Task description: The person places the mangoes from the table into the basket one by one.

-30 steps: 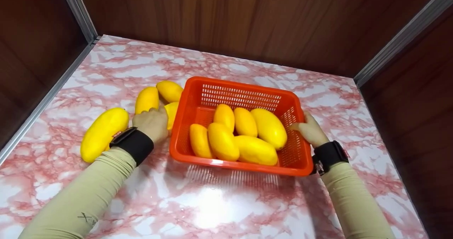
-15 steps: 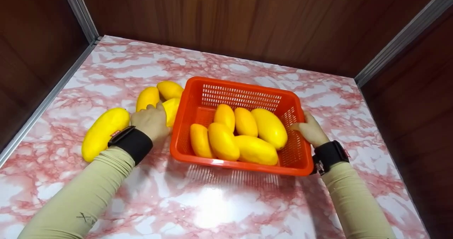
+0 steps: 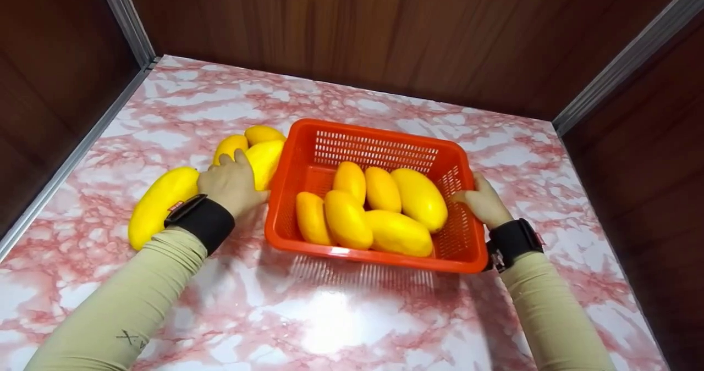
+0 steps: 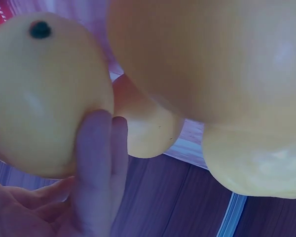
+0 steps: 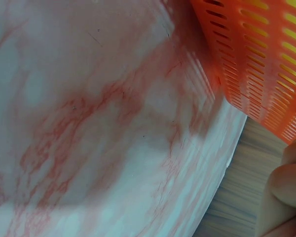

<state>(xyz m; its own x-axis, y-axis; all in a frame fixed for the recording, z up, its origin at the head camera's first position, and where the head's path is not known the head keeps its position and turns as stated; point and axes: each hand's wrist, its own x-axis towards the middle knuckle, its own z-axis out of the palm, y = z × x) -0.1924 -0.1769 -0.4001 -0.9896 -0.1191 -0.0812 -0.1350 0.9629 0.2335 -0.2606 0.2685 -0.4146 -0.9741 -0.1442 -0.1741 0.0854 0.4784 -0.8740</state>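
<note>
In the head view my left hand [image 3: 231, 184] is on a yellow mango [image 3: 267, 159] just left of the red plastic basket [image 3: 379, 258]. Its fingers lie along the mango's left side, with the thumb spread toward the basket wall. The left wrist view shows that mango [image 4: 39, 98] end-on, a dark stem spot on it, between the fingers [image 4: 93, 163] and the partly hidden thumb. My right hand [image 3: 484, 200] grips the basket's right rim, thumb over the edge. Several mangoes lie inside the basket, mostly toward its front and right.
Two more mangoes, one [image 3: 230, 144] beside another [image 3: 264, 134], lie behind my left hand. A large mango [image 3: 159, 206] rests left of the left wrist. Brown wood-look panels [image 3: 352, 36] enclose the pink marbled table [image 3: 330, 321] at the back and sides.
The mango at my left hand has shifted up and back in the head view and shows more fully. The left fingers and thumb have spread. Right hand and basket stay in place.
</note>
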